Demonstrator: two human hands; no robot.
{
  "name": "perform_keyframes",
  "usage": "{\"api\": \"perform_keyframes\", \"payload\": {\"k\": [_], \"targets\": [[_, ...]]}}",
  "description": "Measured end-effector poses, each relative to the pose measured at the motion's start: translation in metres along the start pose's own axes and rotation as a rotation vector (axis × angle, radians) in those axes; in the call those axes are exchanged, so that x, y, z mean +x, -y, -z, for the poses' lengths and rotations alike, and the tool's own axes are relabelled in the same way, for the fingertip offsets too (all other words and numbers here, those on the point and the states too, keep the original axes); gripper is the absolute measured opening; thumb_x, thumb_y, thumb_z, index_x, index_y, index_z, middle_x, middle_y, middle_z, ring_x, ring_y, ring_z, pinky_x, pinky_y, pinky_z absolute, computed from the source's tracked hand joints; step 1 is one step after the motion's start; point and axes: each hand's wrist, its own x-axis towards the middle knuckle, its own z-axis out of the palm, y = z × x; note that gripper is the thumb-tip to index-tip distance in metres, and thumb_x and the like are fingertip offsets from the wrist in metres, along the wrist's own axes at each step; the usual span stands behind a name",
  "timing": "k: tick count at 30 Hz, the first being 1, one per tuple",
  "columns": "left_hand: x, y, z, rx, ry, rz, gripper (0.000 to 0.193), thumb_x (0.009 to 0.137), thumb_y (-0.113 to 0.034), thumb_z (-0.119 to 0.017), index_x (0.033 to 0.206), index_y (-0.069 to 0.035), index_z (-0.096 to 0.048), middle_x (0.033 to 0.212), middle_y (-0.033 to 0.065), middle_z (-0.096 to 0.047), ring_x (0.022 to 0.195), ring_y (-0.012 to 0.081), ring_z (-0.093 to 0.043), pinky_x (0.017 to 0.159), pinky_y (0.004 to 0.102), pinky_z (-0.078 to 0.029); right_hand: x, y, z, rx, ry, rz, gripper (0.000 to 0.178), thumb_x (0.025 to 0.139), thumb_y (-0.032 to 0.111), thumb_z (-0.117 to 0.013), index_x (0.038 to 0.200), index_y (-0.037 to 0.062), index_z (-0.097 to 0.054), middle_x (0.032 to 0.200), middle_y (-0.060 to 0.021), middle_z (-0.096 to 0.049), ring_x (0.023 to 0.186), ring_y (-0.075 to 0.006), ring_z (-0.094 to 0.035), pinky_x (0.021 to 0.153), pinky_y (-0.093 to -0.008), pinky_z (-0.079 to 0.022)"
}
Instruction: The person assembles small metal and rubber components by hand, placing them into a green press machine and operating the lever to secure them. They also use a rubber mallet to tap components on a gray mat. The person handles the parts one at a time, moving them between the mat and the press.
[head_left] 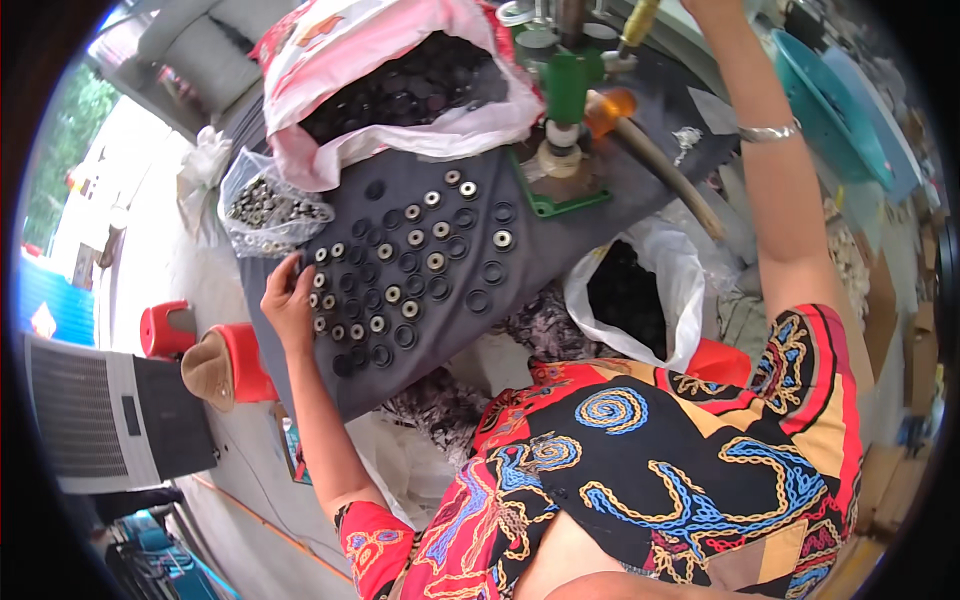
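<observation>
Loose rows of black rings (408,262) lie on the dark cloth-covered table (450,330), several with silver metal inserts (435,261) at their centres. My left hand (287,302) is at the left end of these rows, its fingers bent together at a small piece I cannot make out. Beyond the rows stands a green hand press (566,90) on a green-edged base. My right hand (712,6) reaches to the top edge of the view, its fingers cut off. Nearest to it is the yellow handle (638,22) by the press; whether they touch is hidden.
A large pink-and-white sack (400,145) of black pieces sits at the back, beside a clear bag (275,205) of small metal parts. A hammer (665,170) lies right of the press. Nearer me is a white bag (680,300) of black pieces. Red stools (248,360) stand left.
</observation>
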Motion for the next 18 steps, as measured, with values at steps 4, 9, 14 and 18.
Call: {"api": "perform_keyframes", "payload": {"k": [4,9,14,18], "targets": [[-0.01,-0.133,-0.126,-0.222,0.207,-0.057,0.047,0.076,-0.003,-0.079,0.12,-0.004,-0.064,0.101,0.0093,-0.071,0.086,0.0128,-0.064,0.078,0.0274,-0.053,0.002,-0.004,0.007,-0.006,-0.033,-0.018,0.013,0.088,0.011,-0.05,0.087,0.004,-0.061,0.061,-0.0025,-0.05,0.046,-0.0109,-0.047,0.04,-0.0244,-0.039],[-0.037,-0.166,-0.257,-0.279,0.343,-0.13,0.057,0.074,-0.005,-0.08,0.126,-0.002,-0.058,0.096,0.0096,-0.071,0.079,0.0112,-0.064,0.073,0.0266,-0.054,0.0,-0.008,0.006,0.03,0.03,-0.027,0.013,0.088,0.011,-0.05,0.086,0.0041,-0.061,0.059,-0.0021,-0.049,0.045,-0.0109,-0.047,0.04,-0.0249,-0.039],[-0.045,-0.181,-0.295,-0.072,0.217,-0.282,0.063,0.071,-0.005,-0.08,0.129,-0.001,-0.055,0.101,0.0159,-0.069,0.086,0.0232,-0.069,0.076,0.0343,-0.055,-0.003,-0.015,0.008,0.163,0.054,-0.075,0.014,0.088,0.011,-0.049,0.085,0.0045,-0.062,0.058,-0.0008,-0.047,0.044,-0.0098,-0.044,0.04,-0.0246,-0.037],[-0.038,-0.189,-0.304,-0.07,0.207,-0.295,0.063,0.07,-0.005,-0.08,0.127,-0.001,-0.054,0.105,0.0171,-0.068,0.095,0.0291,-0.068,0.08,0.0382,-0.054,-0.017,0.002,0.008,0.05,0.028,-0.03,0.016,0.088,0.009,-0.046,0.086,0.0042,-0.062,0.057,0.0002,-0.046,0.044,-0.0086,-0.042,0.04,-0.0233,-0.036]]}}
